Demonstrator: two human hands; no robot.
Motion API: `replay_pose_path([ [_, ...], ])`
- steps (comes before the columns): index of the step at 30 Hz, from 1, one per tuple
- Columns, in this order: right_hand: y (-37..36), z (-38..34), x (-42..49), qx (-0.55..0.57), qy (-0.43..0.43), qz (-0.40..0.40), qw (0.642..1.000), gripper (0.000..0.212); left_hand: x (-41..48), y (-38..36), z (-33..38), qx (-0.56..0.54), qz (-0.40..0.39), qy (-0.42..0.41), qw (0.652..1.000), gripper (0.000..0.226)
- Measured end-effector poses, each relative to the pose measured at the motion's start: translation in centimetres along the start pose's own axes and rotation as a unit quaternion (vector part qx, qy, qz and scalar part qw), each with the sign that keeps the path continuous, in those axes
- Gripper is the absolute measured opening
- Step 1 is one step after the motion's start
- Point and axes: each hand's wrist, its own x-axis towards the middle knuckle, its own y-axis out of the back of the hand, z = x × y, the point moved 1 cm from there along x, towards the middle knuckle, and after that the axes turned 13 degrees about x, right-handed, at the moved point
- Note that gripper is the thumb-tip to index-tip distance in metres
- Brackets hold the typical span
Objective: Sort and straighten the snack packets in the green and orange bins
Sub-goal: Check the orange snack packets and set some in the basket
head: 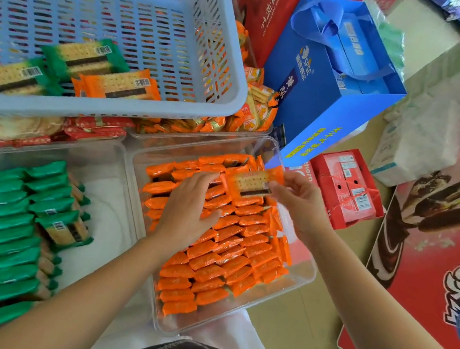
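Note:
A clear bin (300, 280) at centre holds rows of orange packets (227, 253) standing on edge. My left hand (188, 213) lies flat on these rows with straight fingers. My right hand (300, 204) pinches one orange packet (251, 182) at its right end, face up above the bin's far rows. To the left, another clear bin (112, 215) holds rows of green packets (0, 227), with one green packet (64, 227) lying flat beside the rows.
A pale blue slotted basket (213, 86) at the upper left holds two green packets (84, 57) and one orange packet (119, 84). Behind it are bins of other snacks. A blue gift bag (330, 78), red boxes (345, 187) and a red display carton (454, 242) stand to the right.

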Motion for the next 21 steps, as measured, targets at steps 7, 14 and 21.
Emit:
replay_pose_path([
  [7, -1.0, -1.4, 4.2, -0.176, 0.192, 0.008, 0.966, 0.015, 2.2, -1.9, -1.7, 0.258, -0.088, -0.067, 0.960, 0.072],
  [14, -2.3, -1.1, 6.0, -0.292, 0.297, -0.030, 0.909, 0.019, 2.4, -3.3, -2.7, 0.278, -0.066, -0.059, 0.956, 0.070],
  [21, -1.8, -0.9, 6.8, -0.309, 0.303, -0.064, 0.899, 0.019, 2.0, -3.9, -3.3, 0.291, -0.057, -0.066, 0.953, 0.072],
])
